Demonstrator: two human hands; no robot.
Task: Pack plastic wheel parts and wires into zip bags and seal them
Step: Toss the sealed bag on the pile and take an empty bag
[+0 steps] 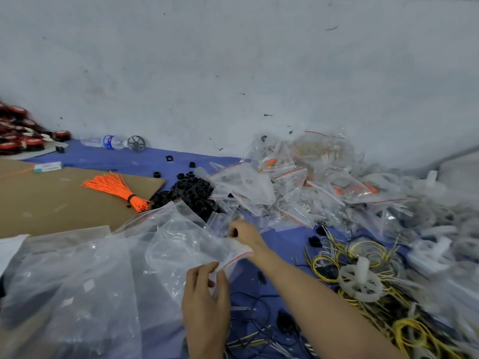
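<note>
My left hand (207,288) and my right hand (245,233) both pinch the red-striped top edge of a small clear zip bag (234,256) held over the blue cloth. What is inside the bag is too blurred to tell. A white plastic wheel (360,281) lies on a tangle of yellow and black wires (363,257) to the right. Small black plastic parts (193,191) are heaped just beyond the hands. Behind them sits a mound of filled zip bags (285,185).
A big clear plastic bag (103,268) spreads across the left front. On brown cardboard (39,203) lies an orange cable-tie bundle (116,187). A water bottle (103,141) and grey wheel (136,143) rest by the white wall. Red-black parts (18,130) pile at far left.
</note>
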